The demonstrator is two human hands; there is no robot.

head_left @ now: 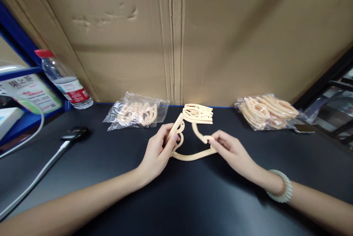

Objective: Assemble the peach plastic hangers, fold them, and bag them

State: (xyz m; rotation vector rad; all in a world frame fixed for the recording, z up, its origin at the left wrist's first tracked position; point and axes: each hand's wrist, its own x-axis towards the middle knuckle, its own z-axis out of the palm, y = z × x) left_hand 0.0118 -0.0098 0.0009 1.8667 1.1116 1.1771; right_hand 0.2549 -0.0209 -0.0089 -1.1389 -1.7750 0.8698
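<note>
Beige hanger [193,156] is between both hands, near the middle of the counter [176,203], on the wearer's side of the loose hanger pile [197,112]. Can't tell if it touches the counter.

Left hand [158,149]: thumb and fingers clamped on the hanger's left part, a straight bar poking up past the fingertips, curved loops just beyond. Right hand [231,153]: thumb and forefinger pinching the right end, by a small notch; other fingers curled in. Long curved bar spans the gap low between the hands; a bent arm rises from the right hand's pinch toward the pile.

Pile lies flat, pieces stacked. Clear bag [135,112] with more beige pieces to its left, fuller bag [266,112] to its right, both near the cardboard [121,37] at the back. Flat phone-like item [303,129] just beside the fuller bag, partly covered.

Far left: bottle [68,81] with red cap, tilted, next to the blue frame [20,37]. Black gadget [75,133] on the counter, white cable [53,158] plugged in. Pale coiled bracelet [281,186] on right wrist.
</note>
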